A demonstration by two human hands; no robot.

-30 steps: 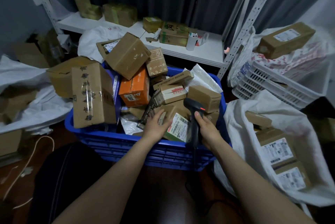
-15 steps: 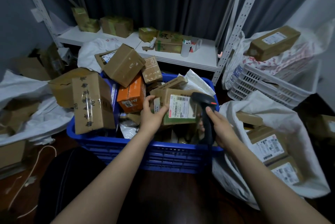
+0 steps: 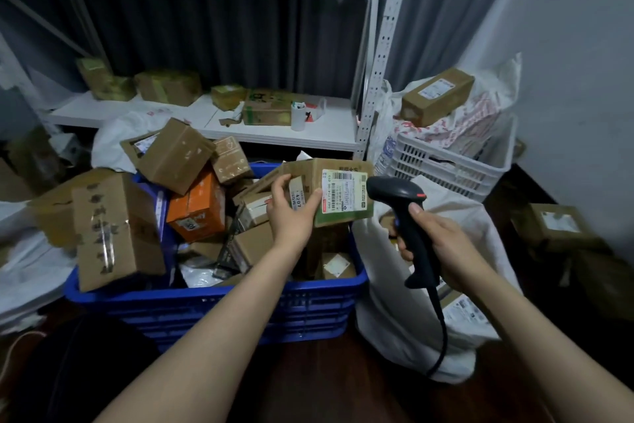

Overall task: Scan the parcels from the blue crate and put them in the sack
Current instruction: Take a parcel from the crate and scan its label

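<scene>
The left hand (image 3: 291,213) grips a labelled parcel (image 3: 329,193) above the blue crate (image 3: 212,306). The right hand (image 3: 442,244), beside the crate, grips a scanner (image 3: 401,213).

We see free air at the near right of the blue crate (image 3: 212,299); cardboard boxes (image 3: 116,230) wall its left and far sides; the parcel (image 3: 343,198) and scanner (image 3: 410,220) hang across the way to the white sack (image 3: 387,292)

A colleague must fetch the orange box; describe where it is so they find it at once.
Find the blue crate on the floor before the white shelf. In its left half lies the orange box, just right of a tall brown carton. It is the only orange parcel among brown ones.
</scene>
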